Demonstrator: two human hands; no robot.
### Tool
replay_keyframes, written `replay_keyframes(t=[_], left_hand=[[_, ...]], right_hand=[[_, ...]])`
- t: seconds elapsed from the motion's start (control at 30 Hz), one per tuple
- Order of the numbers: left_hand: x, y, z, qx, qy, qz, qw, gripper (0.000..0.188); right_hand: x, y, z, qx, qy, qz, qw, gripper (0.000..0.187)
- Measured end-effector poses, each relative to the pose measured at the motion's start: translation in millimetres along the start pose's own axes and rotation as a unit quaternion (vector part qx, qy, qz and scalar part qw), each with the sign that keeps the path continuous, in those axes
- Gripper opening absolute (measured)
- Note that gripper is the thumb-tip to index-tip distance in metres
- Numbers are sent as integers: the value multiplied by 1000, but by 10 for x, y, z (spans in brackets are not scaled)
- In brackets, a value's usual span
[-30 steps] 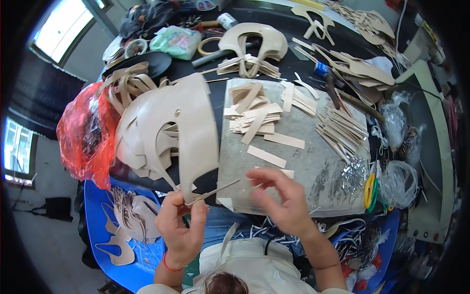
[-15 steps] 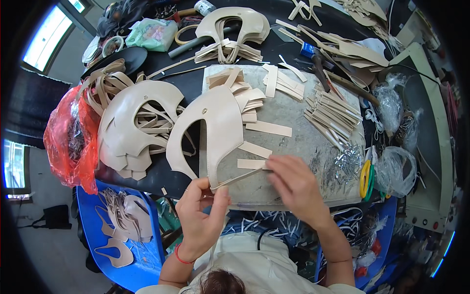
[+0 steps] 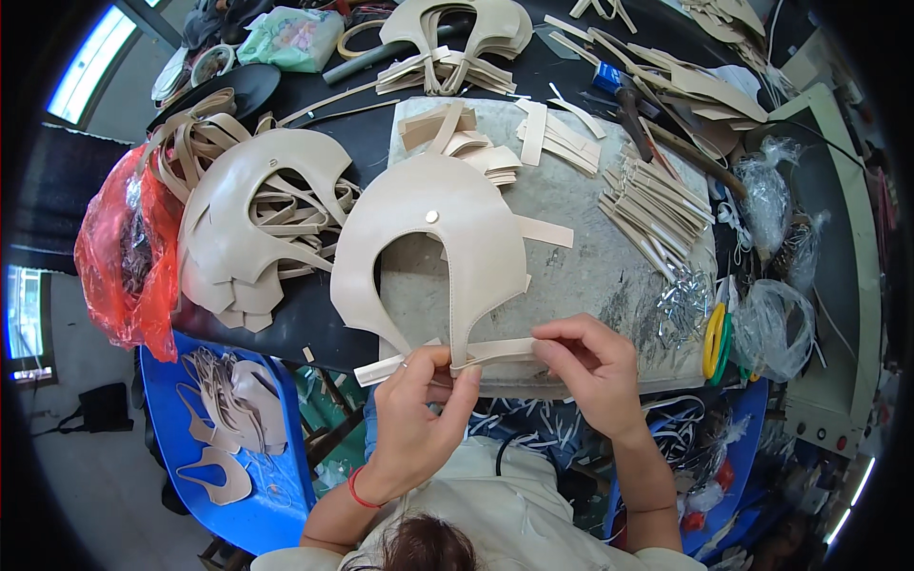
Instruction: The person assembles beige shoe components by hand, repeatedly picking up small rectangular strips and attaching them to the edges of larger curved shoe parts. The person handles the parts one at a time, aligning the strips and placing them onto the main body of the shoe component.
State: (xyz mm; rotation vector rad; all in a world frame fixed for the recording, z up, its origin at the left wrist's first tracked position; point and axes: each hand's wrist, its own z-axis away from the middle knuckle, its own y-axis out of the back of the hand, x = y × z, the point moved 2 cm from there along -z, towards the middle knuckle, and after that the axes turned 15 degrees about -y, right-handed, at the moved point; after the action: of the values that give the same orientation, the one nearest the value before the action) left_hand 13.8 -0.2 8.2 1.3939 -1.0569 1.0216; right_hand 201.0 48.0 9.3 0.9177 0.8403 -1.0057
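A cream, horseshoe-shaped leather panel (image 3: pixel 490 219) with a stitched inner edge and a round stud lies in front of me, partly over the grey board. My left hand (image 3: pixel 419 419) pinches the panel's narrow right leg at its lower end, where a flat leather strap (image 3: pixel 503 351) meets it. The strap runs right to my right hand (image 3: pixel 595 376), whose thumb and forefinger are closed on its far end. A second strap end (image 3: pixel 378 371) sticks out to the left of my left hand. My left fingertips partly hide the joint.
The grey board (image 3: pixel 562 285) bears loose leather strips (image 3: pixel 557 143), a bundle of narrow straps (image 3: pixel 652 214) and small metal fittings (image 3: pixel 684 305). Yellow-and-green scissors (image 3: pixel 716 343) lie at its right edge. Stacked panels (image 3: pixel 228 209) and a red plastic bag (image 3: pixel 129 257) are at left.
The panel has shifted right and turned more upright, and the view has moved slightly. My right hand has come to grip the strap, which now shows its flat face. Both hands moved right.
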Motion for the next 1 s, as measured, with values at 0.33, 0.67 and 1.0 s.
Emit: replay_keyframes(t=[0.33,0.67,1.0], left_hand=[[14,-89,-88,-9,-30,-110,993,20],[5,-117,-141,-33,-40,-165,985,19],[4,-10,-62,-6,-58,-58,997,21]], right_hand=[[-7,-28,-64,17,-28,63,997,15],[-37,-100,-99,28,55,219,974,21],[-179,198,-98,24,25,174,984,26]])
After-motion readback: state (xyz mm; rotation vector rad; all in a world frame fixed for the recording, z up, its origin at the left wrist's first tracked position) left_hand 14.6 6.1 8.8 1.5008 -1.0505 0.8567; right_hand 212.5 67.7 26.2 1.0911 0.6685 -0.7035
